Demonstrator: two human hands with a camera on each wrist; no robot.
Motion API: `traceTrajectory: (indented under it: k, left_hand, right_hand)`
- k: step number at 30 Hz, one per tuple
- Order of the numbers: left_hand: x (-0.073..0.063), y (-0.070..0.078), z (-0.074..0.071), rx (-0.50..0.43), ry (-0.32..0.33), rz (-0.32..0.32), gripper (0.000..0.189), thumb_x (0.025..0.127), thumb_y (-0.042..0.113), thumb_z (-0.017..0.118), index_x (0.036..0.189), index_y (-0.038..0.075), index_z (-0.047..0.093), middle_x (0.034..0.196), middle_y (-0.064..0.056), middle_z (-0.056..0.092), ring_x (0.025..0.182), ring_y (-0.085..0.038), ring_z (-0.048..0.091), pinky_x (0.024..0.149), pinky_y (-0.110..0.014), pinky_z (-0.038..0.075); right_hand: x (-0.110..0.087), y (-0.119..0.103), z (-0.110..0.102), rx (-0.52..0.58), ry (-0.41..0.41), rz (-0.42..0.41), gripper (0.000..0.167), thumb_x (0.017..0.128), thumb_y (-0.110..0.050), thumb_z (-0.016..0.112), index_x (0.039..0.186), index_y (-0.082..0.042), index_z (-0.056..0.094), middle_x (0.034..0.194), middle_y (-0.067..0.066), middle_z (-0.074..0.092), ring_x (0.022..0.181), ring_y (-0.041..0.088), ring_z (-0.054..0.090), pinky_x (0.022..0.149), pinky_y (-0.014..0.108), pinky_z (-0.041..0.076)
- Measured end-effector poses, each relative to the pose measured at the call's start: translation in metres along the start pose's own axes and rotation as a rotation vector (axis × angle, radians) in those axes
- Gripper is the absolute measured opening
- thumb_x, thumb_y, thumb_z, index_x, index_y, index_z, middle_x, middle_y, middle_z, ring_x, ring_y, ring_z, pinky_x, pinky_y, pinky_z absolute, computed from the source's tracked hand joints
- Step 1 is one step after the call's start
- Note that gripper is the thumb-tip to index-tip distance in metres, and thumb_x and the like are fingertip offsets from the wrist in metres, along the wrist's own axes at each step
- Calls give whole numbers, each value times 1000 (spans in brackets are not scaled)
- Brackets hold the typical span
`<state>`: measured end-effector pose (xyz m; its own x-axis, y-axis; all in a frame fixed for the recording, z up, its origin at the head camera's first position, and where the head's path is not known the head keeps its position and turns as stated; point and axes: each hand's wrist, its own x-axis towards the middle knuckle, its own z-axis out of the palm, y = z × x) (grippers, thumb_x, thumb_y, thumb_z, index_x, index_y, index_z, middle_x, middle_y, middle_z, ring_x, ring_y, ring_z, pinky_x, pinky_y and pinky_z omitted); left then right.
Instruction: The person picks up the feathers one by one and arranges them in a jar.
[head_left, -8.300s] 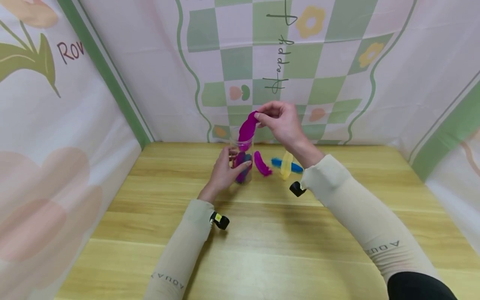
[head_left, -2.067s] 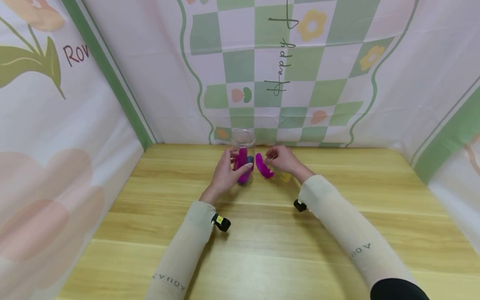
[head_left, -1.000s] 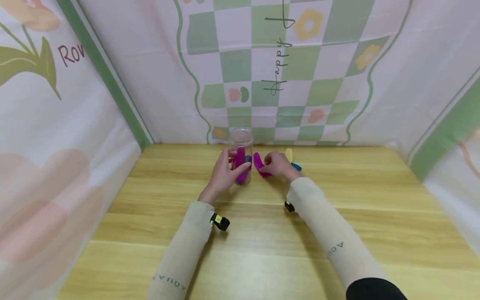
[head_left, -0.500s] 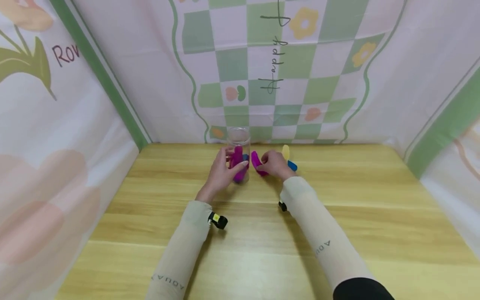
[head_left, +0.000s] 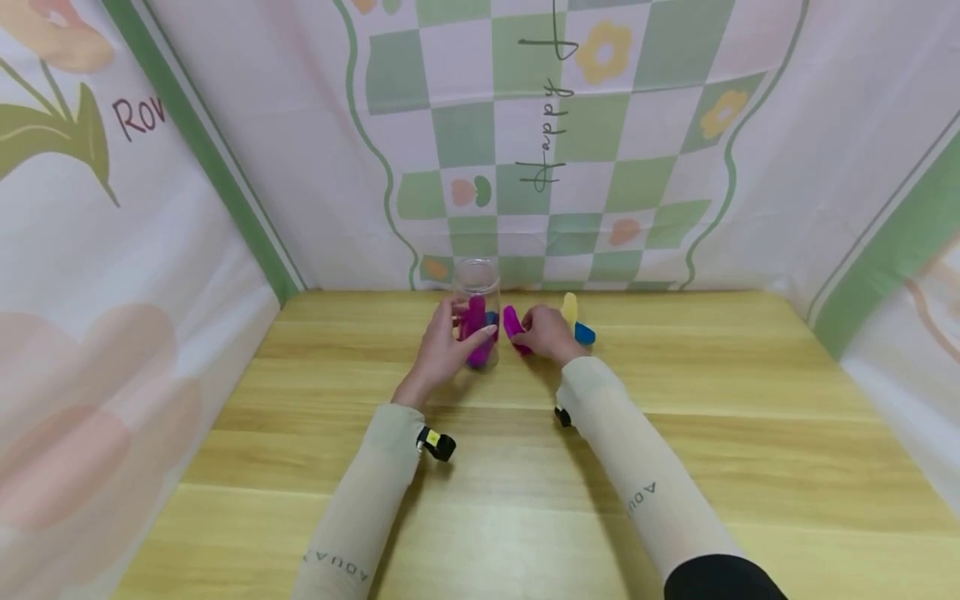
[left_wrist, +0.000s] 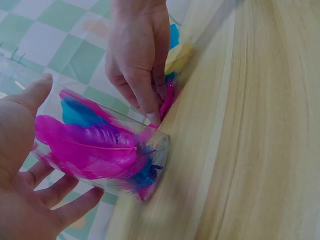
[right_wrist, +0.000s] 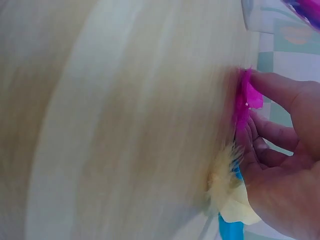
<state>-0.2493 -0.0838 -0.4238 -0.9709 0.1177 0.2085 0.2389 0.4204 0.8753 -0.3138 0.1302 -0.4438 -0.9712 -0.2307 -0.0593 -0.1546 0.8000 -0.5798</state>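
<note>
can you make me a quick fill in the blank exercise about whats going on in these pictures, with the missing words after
1. The left hand holds a clear jar whose mouth is ____, with no lid on.
2. The right hand pinches a magenta feather that is ____ the jar, not in it.
3. The yellow feather lies across a ____ feather.
4. The checkered backdrop's word starting with H is ____.

Missing words: open; outside; blue; Happy.

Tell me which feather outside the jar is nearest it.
The magenta feather, which the right hand touches; the yellow feather and blue feather lie farther right.
</note>
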Motion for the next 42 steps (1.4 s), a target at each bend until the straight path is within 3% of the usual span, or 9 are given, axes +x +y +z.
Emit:
traceTrajectory:
  k: [11,29,34,42]
  left_hand:
    - [1,1,0,-14,-7,9,66,94,40,76,143,10,42,137,-14,54,123,-32,56,108,-56,46]
    - [0,-3,1,-14,2,6,65,93,41,76,142,12,43,137,-11,55,125,-31,56,108,-50,47]
    - [0,-4,1,-16,0,6,65,93,41,76,141,12,43,137,-11,54,125,-31,56,108,-51,47]
    - [1,-3,1,-9,1,13,64,93,42,76,141,13,43,137,-10,55,126,-31,56,108,-50,47]
  right_hand:
    - [-1,-2,-2,-5,-16,13,29,94,-21,75,105,5,70,98,17,71,89,27,64,83,39,55]
    - [-2,-6,-1,-1,-39,29,19,97,-15,69,100,3,72,92,15,72,87,26,66,84,38,55]
    - [-5,-9,-2,-18,-38,14,16,95,-13,68,94,2,72,87,12,70,82,24,64,79,35,55]
    - [-2,-10,-3,-34,-43,44,16,96,-13,68,99,2,71,93,15,71,86,25,64,83,38,55]
